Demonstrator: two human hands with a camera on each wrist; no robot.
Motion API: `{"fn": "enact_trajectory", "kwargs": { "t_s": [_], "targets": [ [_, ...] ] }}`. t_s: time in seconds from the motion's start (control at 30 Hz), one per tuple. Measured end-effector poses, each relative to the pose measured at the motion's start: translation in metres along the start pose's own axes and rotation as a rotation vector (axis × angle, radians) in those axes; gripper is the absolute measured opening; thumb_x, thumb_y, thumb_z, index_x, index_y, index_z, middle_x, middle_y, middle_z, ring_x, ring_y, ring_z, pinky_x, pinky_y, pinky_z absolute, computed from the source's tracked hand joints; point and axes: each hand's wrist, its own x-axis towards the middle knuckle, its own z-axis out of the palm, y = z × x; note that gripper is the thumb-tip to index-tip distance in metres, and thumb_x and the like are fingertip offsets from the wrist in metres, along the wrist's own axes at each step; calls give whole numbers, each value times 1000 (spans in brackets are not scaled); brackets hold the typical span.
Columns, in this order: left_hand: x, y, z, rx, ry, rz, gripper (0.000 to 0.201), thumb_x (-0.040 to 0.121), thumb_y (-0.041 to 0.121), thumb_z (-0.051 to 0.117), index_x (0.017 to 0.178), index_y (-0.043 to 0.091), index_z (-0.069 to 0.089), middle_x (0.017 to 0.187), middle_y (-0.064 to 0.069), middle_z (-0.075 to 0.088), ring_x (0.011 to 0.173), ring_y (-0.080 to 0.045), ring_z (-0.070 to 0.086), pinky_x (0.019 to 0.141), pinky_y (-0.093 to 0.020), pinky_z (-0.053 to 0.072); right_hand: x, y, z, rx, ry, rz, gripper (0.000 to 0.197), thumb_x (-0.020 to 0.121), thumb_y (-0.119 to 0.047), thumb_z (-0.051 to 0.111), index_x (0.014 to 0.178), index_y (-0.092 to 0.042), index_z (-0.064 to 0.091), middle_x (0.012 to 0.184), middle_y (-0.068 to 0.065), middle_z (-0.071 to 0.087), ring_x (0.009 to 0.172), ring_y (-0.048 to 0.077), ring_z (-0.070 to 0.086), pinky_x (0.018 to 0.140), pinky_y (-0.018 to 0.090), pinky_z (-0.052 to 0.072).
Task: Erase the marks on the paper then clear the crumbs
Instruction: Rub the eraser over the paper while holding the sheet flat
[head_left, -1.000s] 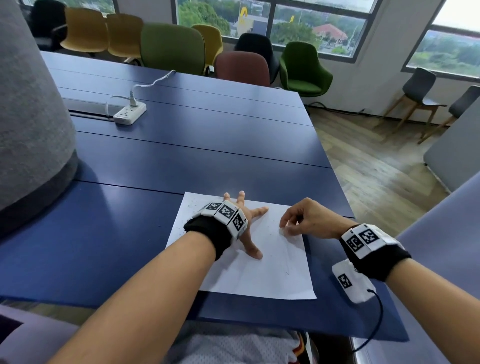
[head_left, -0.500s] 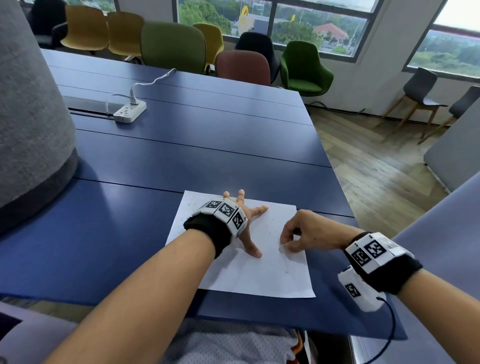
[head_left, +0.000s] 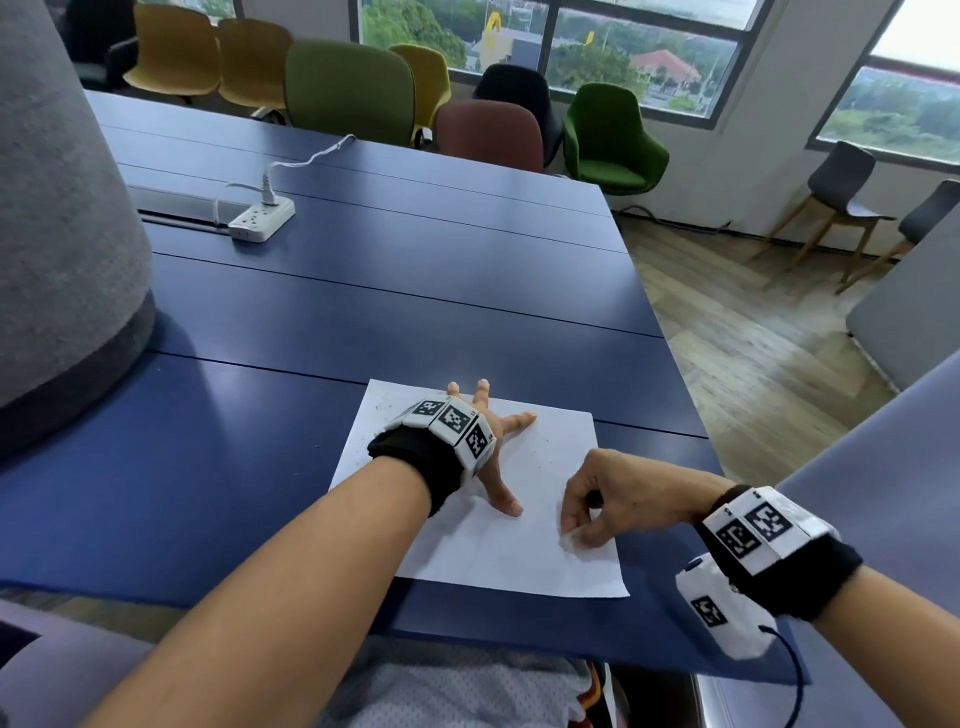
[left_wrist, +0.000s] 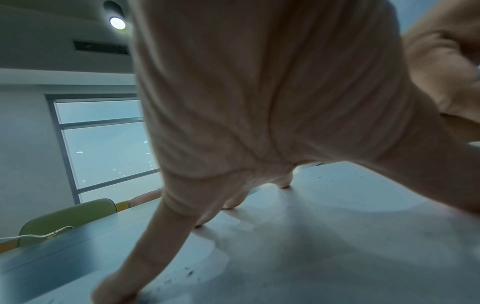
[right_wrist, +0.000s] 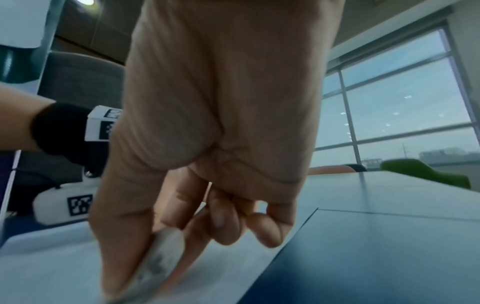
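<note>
paper (head_left: 498, 551): white sheet, dark crumbs (head_left: 385, 415) speckled upper left | left hand (head_left: 496, 436): fingers splayed flat, pressing paper | right hand (head_left: 610, 501): pinching smudged eraser (right_wrist: 159, 259) on sheet, lower right

White paper (head_left: 498, 551), dark crumbs (left_wrist: 188, 273); grey-smudged white eraser (right_wrist: 161, 259); navy table (head_left: 363, 312); black-white checkered wristbands (head_left: 452, 421).

left hand (head_left: 496, 457): flat, fingers splayed | right hand (head_left: 608, 499): pinching (thumb against fingertips), knuckles up
</note>
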Motion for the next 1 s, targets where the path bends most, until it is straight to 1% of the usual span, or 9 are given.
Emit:
{"fn": "enact_trajectory", "kwargs": {
  "t_s": [0.13,0.3,0.47,0.53,0.63,0.73,0.8,0.87,1.0],
  "targets": [
    [0,1,0,-1,2,0,132,54,78,78,147,59,-13,161,-9,-29,145,-50,-18,112,-73,14,3,1,0,51,182,17,5,76,-17,77,77,-21,75,70,-8,68,58,-1,50,60,16,43],
    [-5,1,-3,4,-7,9,130,57,76,78,149,56,-13,161,-9,-29,145,-51,-17,112,-72,15,-4,-5,2,2,24,8,7,76,-19,77,75,-25,73,69,-12,68,59,-2,51,62,14,43],
    [-12,5,-1,31,42,71,125,61,71,79,155,47,0,162,-4,-27,149,-39,-17,106,-80,10,5,11,-8,58,300,37,8,80,-23,76,79,-15,74,71,-7,69,54,-2,50,55,10,40],
    [-13,13,-2,48,47,145,116,66,62,82,156,42,12,164,-5,-20,151,-35,-8,108,-74,18,6,19,-6,46,319,70,9,81,-23,75,79,-15,73,72,-5,69,55,-2,51,56,11,43],
    [-17,14,-4,33,83,199,105,71,53,81,156,39,20,166,-5,0,150,-31,12,111,-53,33,10,18,-9,29,301,71,9,81,-24,75,77,-16,73,69,-6,67,56,-1,50,57,16,45],
    [-18,14,1,3,57,189,118,64,61,82,157,41,11,167,-1,-3,152,-28,4,115,-51,26,16,21,-16,23,354,77,9,79,-24,76,75,-17,72,71,-4,70,59,2,54,62,23,49],
    [-20,16,5,-3,12,174,131,57,68,83,157,41,2,166,1,-12,152,-28,-8,118,-53,17,18,24,-16,17,413,84,8,79,-20,76,75,-14,73,73,0,71,58,1,54,61,20,48],
    [-20,19,6,5,-6,164,138,54,69,84,156,42,-5,165,-1,-17,151,-30,-13,118,-56,16,17,22,-16,-6,384,68,7,79,-18,75,76,-13,74,71,-2,70,55,1,51,59,15,43],
    [-20,23,4,27,-20,145,137,53,70,84,152,51,-8,164,-3,-20,151,-34,-13,118,-58,17,12,12,-21,-18,160,57,3,78,-18,77,77,-17,75,66,-10,66,52,-2,50,54,9,39]
  ]
}}
